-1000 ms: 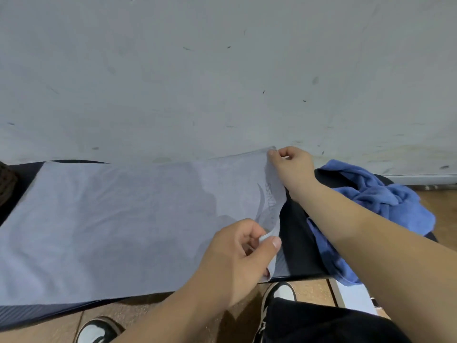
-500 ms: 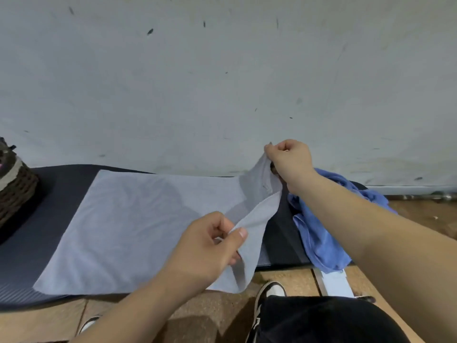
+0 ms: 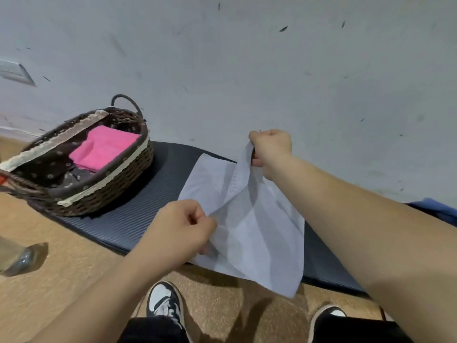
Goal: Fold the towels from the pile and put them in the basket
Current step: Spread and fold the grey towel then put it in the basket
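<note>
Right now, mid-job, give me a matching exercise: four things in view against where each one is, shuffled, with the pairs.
1 grey towel
2 pink towel
3 blue towel
4 basket

A on the mat's left end
B pinched by left hand and right hand
C folded in the basket
D at the view's far right edge

Pairs: 1-B, 2-C, 3-D, 4-A

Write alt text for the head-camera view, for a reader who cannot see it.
The left hand and right hand each pinch a pale grey towel, partly raised off a dark mat. Left of it, a wicker basket on the mat holds a folded pink towel.
</note>
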### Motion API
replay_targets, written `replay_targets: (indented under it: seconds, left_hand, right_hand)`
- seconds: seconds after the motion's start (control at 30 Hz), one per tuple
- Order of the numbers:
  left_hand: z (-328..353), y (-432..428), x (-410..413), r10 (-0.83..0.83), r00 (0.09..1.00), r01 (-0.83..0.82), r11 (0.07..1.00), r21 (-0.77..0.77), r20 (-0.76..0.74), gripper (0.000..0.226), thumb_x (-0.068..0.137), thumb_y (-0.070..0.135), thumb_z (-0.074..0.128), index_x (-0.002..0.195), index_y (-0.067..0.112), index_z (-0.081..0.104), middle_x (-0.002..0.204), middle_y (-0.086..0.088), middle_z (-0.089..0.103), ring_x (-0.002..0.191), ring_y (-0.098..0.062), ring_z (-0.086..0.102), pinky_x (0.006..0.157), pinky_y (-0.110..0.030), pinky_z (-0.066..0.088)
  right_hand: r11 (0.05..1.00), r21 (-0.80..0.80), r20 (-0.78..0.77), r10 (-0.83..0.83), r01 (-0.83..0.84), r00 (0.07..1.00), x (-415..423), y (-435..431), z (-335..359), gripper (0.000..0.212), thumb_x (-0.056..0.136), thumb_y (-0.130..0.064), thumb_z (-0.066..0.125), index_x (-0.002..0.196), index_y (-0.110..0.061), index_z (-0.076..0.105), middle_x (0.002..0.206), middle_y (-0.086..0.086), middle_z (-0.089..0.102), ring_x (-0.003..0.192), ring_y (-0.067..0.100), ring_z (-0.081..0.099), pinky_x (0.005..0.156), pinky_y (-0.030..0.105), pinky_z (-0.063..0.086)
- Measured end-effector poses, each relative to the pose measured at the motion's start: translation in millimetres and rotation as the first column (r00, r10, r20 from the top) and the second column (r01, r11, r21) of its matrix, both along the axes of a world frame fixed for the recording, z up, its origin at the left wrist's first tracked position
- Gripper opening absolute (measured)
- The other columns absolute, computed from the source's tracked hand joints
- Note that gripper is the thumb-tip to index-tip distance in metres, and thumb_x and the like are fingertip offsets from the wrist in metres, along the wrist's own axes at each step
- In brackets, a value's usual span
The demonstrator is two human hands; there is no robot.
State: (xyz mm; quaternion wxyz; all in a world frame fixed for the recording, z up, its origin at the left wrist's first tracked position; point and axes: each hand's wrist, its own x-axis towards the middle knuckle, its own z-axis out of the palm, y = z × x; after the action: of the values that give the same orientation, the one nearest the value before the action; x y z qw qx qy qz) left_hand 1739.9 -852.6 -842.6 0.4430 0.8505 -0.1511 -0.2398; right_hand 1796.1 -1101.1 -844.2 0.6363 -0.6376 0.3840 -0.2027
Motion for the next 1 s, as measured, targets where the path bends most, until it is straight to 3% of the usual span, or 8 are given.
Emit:
replay_targets:
  seconds: [0.13,0.23,0.37,0.5,0.6,0.7,0.8,1.0]
  left_hand:
    - [-6.3,30.8,37.9,-0.109,0.991,0.081,0.948,0.309,0.076,0.023,0.082,0.032,0.069,0.067,0.015,0.064,0.061,0.000,0.072,0.059,-0.018,0.072,0.063,-0.043,0.061]
    - [-16.3,40.6,56.4,-0.136,0.986,0.074,0.878,0.474,0.097,0.025,0.084,0.037,0.066,0.070,0.017,0.063,0.063,-0.001,0.071,0.064,-0.020,0.071,0.065,-0.039,0.062]
    - [-26.4,40.1,63.9,-0.262,0.958,0.101,0.679,0.727,0.112,0.036,0.086,0.057,0.056,0.080,0.022,0.060,0.080,0.005,0.066,0.080,-0.021,0.065,0.080,-0.041,0.059]
    - [-26.8,22.1,53.4,-0.326,0.935,0.125,0.672,0.730,0.140,0.038,0.088,0.062,0.054,0.085,0.024,0.056,0.088,0.007,0.062,0.089,-0.022,0.063,0.082,-0.040,0.057]
    - [-26.4,8.7,44.8,-0.356,0.925,0.150,0.665,0.732,0.135,0.036,0.089,0.062,0.053,0.088,0.026,0.055,0.094,0.007,0.060,0.092,-0.023,0.061,0.084,-0.040,0.055]
    - [-29.6,2.3,42.1,-0.401,0.911,0.179,0.598,0.781,0.097,0.031,0.090,0.058,0.052,0.092,0.027,0.054,0.099,0.005,0.059,0.096,-0.025,0.061,0.085,-0.041,0.054]
    - [-35.1,2.7,43.9,-0.422,0.904,0.214,0.578,0.787,0.064,0.025,0.092,0.054,0.056,0.093,0.029,0.053,0.101,0.004,0.059,0.098,-0.024,0.060,0.088,-0.043,0.055]
    - [-45.5,-5.5,38.9,-0.417,0.906,0.284,0.727,0.625,0.075,0.014,0.093,0.038,0.068,0.096,0.028,0.060,0.099,0.006,0.063,0.090,-0.015,0.059,0.075,-0.030,0.049]
  right_hand:
    - [0.991,0.118,-0.008,0.060,-0.058,0.998,30.4,28.7,-11.5,0.036,0.086,-0.003,0.062,0.064,-0.019,0.038,0.065,0.005,0.040,0.048,0.024,0.042,0.056,0.044,0.063]
    - [0.982,0.112,-0.011,0.156,-0.154,0.988,37.6,42.1,-16.7,0.011,0.093,-0.016,0.065,0.090,-0.011,0.056,0.074,0.011,0.056,0.063,0.028,0.059,0.069,0.047,0.063]
    - [0.946,-0.189,-0.187,0.228,-0.263,0.956,23.0,30.5,-33.7,0.030,0.091,-0.033,0.062,0.118,-0.020,0.063,0.090,-0.001,0.068,0.080,0.025,0.073,0.081,0.046,0.064]
    - [0.764,-0.481,-0.417,0.234,-0.431,0.878,-27.3,3.8,-48.5,0.030,0.098,-0.029,0.057,0.124,-0.017,0.066,0.109,-0.004,0.068,0.105,0.019,0.066,0.088,0.027,0.048]
    - [0.565,-0.481,-0.708,0.201,-0.671,0.677,-70.1,-14.9,-68.1,0.058,0.100,-0.047,0.050,0.150,-0.018,0.045,0.147,0.003,0.052,0.138,0.025,0.047,0.108,0.034,0.040]
    - [0.412,-0.359,-0.863,0.194,-0.837,0.466,-103.4,-21.7,-86.7,0.078,0.102,-0.063,0.034,0.163,-0.020,0.012,0.170,0.009,0.011,0.157,0.031,0.008,0.127,0.043,0.014]
    - [0.362,-0.281,-0.901,0.219,-0.889,0.374,-131.9,-28.2,-95.3,0.080,0.101,-0.069,0.018,0.162,-0.030,-0.015,0.169,0.003,-0.026,0.156,0.026,-0.024,0.128,0.043,-0.007]
    - [0.338,-0.204,-0.957,0.128,-0.919,0.260,-169.8,-63.5,-89.5,0.073,0.100,-0.069,0.007,0.157,-0.037,-0.026,0.164,0.002,-0.036,0.152,0.020,-0.032,0.125,0.050,-0.015]
